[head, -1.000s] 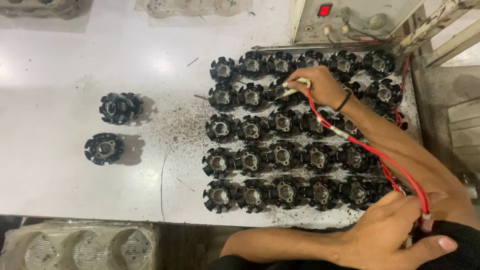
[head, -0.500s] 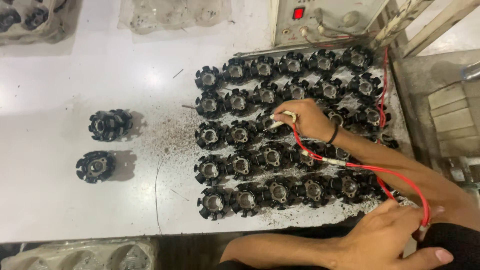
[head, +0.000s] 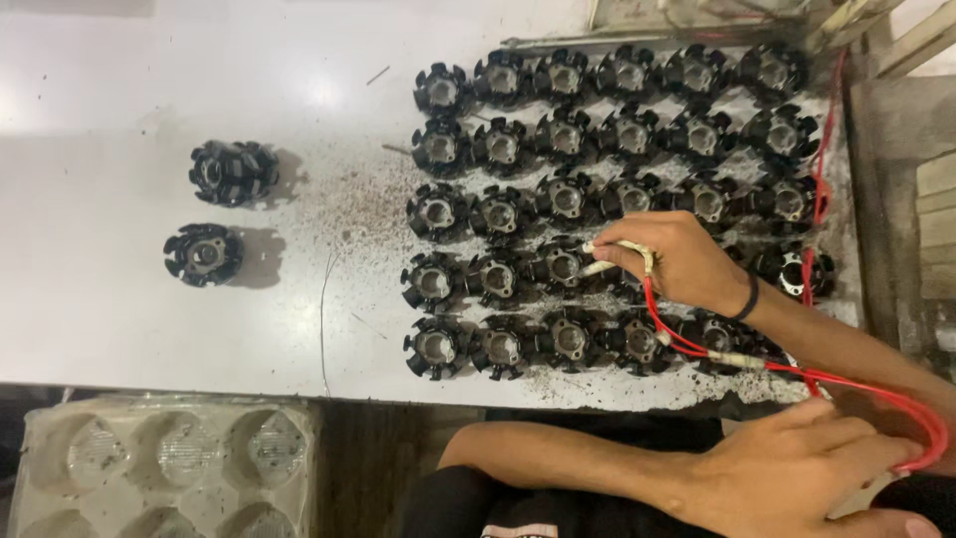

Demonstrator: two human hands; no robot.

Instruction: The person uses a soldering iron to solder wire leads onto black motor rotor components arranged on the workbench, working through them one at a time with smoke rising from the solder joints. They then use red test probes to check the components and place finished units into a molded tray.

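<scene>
While my right hand pinches a pale probe tip fed by a red wire, its grip is closed on that probe, whose end rests against a black round stator core in the fourth row of the batch. That core sits among many like it, laid out in five rows on the right half of the white tabletop, each just beside its neighbours. A dark band circles my right wrist. From the probe the red wire runs down past an inline connector and loops toward my left hand, which lies low at the near edge of the tabletop with fingers curled loosely over the wire's bend; I cannot tell whether its grip truly clamps the wire or only rests on it. Two more black cores stand well apart from the batch on the left, one above the other. Dark grit speckles the surface between them and the rows. Below the tabletop's near edge sits a grey moulded tray with round pockets.
</scene>
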